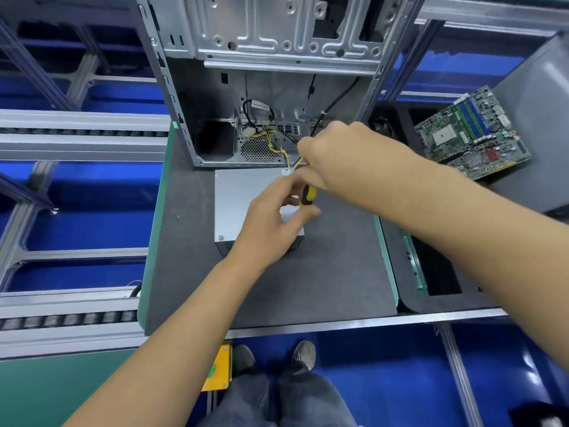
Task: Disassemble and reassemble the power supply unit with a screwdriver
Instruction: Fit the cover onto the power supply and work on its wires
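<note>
The boxy metal power supply unit [243, 198] was plain silver-grey, its honeycomb-perforated vent dark; the screwdriver handle [308, 196] was yellow with black; the felt tabletop [323, 272] was charcoal with a mint-green edge; the printed circuit board [471, 134] was green with blue slots

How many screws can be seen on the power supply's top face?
1: a screw at the near-left corner of the power supply. The hands cover the right side, so others may be hidden.

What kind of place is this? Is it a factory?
Probably yes: a computer assembly or repair line. An open computer case stands on a grey work mat, a motherboard lies at the right, and roller conveyor rails run alongside. Both hands are working on a power supply unit.
</note>
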Demonstrator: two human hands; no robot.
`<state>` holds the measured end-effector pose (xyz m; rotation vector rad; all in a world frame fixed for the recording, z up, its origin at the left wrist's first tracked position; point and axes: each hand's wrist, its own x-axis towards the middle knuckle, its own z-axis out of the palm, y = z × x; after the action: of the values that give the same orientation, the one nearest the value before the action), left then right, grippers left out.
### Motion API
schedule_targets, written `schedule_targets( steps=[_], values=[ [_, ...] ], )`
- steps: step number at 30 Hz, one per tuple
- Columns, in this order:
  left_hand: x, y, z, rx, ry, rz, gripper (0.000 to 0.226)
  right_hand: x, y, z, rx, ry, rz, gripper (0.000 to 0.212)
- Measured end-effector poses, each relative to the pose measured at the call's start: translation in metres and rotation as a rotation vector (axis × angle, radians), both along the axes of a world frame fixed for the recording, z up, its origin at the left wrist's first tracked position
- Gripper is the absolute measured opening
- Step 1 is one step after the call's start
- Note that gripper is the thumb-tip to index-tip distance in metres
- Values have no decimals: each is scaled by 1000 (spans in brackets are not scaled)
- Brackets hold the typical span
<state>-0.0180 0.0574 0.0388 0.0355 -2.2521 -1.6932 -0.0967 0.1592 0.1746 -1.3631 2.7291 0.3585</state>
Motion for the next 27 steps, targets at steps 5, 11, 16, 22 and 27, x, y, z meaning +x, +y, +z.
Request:
schedule_targets(
  steps=[5, 11, 16, 22, 27],
  values=[
    [-2, 9, 4, 68, -19, 126, 35, 12, 0, -6, -83, 83, -33, 39],
    [0, -1, 0, 52, -57, -60, 36, 6, 0, -2, -60, -16, 84, 19],
    [-6, 9, 1, 191, -6, 72, 46, 10, 3, -11, -83, 182, -84, 26],
    [2, -1, -6, 115, -61, -8, 47, 1, 14, -2, -62, -228, 25, 17],
    [-1, 7, -7, 142, -42, 75, 64, 10, 4, -16, -72, 104, -125, 41]
  ],
)
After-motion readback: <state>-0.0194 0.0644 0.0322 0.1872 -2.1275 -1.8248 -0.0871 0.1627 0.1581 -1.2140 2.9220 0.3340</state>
